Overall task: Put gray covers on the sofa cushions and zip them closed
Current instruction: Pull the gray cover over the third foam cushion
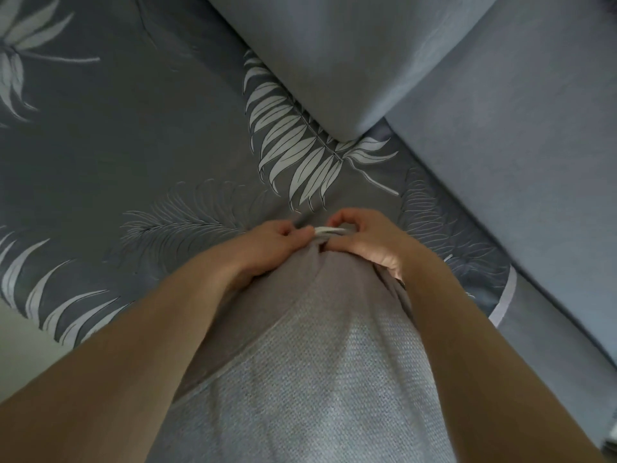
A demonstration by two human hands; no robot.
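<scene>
Two bare forearms are reaching forward from the bottom corners of the view, converging toward the middle so the hands are nearly meeting. The left hand (270, 243) is lying with its back up, its fingers curling inward and thumb and fingertips pinching together at the meeting point. The right hand (364, 238) is arching opposite it, its curled fingers (344, 217) and thumb forming a loop and pinching at the same spot, knuckles almost touching the left hand's.
</scene>
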